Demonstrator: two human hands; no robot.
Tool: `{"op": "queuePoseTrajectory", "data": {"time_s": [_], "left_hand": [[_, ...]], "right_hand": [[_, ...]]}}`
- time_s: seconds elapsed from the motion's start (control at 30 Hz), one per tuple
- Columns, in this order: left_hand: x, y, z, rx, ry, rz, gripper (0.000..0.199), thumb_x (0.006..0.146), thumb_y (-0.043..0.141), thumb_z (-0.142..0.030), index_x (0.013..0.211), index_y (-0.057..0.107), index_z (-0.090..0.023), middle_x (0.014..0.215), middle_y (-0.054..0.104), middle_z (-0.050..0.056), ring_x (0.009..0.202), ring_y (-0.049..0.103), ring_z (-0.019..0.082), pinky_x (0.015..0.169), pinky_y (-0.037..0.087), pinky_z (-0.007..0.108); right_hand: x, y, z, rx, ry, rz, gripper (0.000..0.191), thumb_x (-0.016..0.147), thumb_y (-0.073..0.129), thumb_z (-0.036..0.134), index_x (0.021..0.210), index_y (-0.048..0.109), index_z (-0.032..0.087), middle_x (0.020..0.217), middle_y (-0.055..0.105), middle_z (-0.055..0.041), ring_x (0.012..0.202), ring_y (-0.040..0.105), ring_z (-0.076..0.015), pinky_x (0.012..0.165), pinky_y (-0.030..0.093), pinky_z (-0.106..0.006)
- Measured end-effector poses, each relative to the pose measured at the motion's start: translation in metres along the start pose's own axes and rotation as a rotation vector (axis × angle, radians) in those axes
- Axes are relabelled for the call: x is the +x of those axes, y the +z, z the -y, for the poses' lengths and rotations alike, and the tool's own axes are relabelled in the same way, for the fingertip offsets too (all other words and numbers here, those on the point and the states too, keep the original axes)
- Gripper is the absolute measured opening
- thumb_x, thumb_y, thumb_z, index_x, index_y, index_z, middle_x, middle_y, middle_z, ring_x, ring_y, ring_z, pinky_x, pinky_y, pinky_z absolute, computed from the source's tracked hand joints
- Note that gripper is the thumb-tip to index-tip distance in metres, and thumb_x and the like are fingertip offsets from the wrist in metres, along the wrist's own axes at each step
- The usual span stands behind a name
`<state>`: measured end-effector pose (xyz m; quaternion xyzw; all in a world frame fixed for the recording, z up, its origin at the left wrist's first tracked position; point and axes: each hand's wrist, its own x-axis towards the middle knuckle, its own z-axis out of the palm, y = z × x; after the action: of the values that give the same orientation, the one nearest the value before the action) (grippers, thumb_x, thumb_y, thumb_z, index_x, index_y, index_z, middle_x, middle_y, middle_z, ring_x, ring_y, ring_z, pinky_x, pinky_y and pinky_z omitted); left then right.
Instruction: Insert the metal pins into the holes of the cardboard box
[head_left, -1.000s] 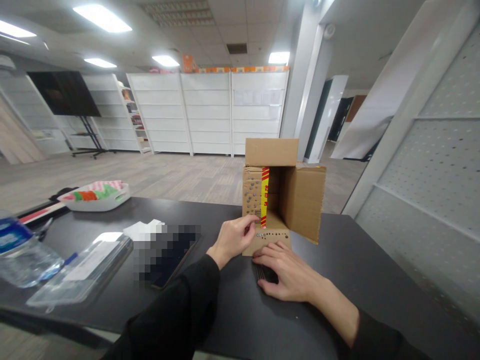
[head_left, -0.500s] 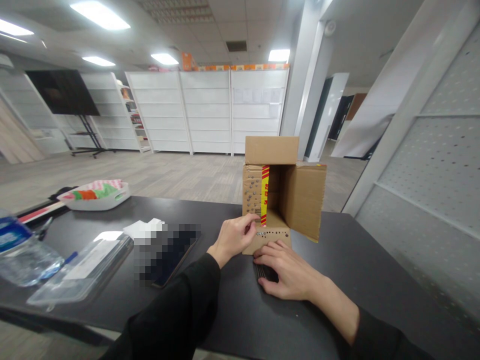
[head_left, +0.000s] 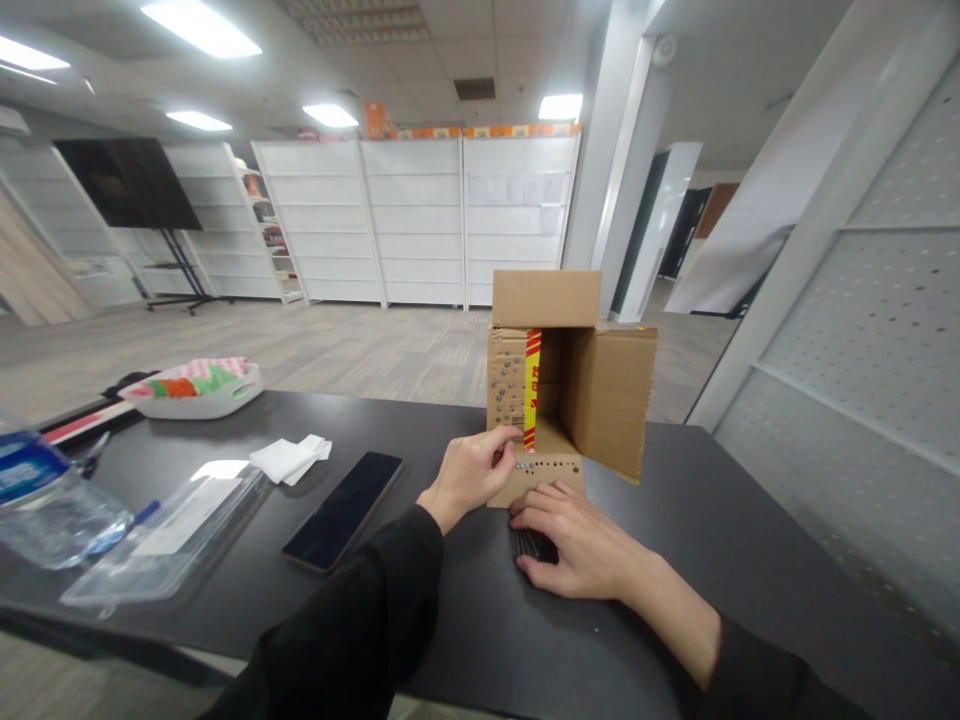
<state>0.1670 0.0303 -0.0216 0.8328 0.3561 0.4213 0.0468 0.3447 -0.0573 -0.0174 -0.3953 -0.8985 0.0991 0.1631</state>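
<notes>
An opened cardboard box (head_left: 607,395) faces me on the black table, with yellow-and-red tape on its left flap. Round grey metal heads dot that flap, and the bottom flap (head_left: 551,467) has a row of holes and some silver heads. My left hand (head_left: 474,472) is closed in a pinch against the lower left flap; whatever its fingertips hold is hidden. My right hand (head_left: 574,540) lies palm down before the box, fingers touching the bottom flap and thumb apart. A dark ridged patch (head_left: 534,545) shows between its thumb and fingers; I cannot tell what it is.
Left of my hands lie a phone (head_left: 345,512), white tissues (head_left: 291,458) and a clear plastic case (head_left: 169,540). A water bottle (head_left: 56,510) is at the far left. A white basket (head_left: 199,402) with coloured contents stands behind. A perforated panel (head_left: 862,380) rises on the right.
Both hands and the box hold almost the same places; the whole view has shifted very slightly. The phone, pixelated before, shows clearly.
</notes>
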Motion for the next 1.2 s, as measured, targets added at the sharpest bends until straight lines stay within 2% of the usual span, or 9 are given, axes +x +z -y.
{"op": "queuePoseTrajectory", "data": {"time_s": [0.47, 0.8, 1.2], "left_hand": [[0.001, -0.003, -0.003, 0.008, -0.019, 0.012, 0.024, 0.09, 0.051, -0.02, 0.104, 0.071, -0.02, 0.066, 0.067, -0.002, 0.05, 0.054, 0.008, 0.053, 0.04, 0.02], [0.001, -0.002, -0.002, -0.001, -0.008, -0.004, 0.024, 0.089, 0.052, -0.02, 0.102, 0.071, -0.02, 0.065, 0.067, -0.002, 0.05, 0.054, 0.008, 0.053, 0.039, 0.02], [0.001, -0.002, -0.002, 0.002, -0.003, -0.018, 0.022, 0.09, 0.052, -0.02, 0.1, 0.071, -0.02, 0.065, 0.068, -0.002, 0.05, 0.055, 0.008, 0.053, 0.04, 0.02]], "right_hand": [[0.002, 0.003, -0.001, 0.023, -0.006, -0.036, 0.021, 0.078, 0.065, 0.023, 0.098, 0.069, 0.018, 0.1, 0.07, -0.0074, 0.097, 0.062, -0.0232, 0.092, 0.042, -0.038], [0.002, 0.002, -0.003, 0.016, -0.04, -0.093, 0.018, 0.093, 0.05, 0.02, 0.096, 0.067, 0.018, 0.091, 0.071, -0.0066, 0.09, 0.063, -0.0209, 0.085, 0.045, -0.036], [0.002, 0.007, -0.013, 0.067, -0.036, -0.289, 0.022, 0.1, 0.04, 0.022, 0.096, 0.062, 0.019, 0.087, 0.068, -0.0073, 0.082, 0.062, -0.0202, 0.075, 0.049, -0.034]]}}
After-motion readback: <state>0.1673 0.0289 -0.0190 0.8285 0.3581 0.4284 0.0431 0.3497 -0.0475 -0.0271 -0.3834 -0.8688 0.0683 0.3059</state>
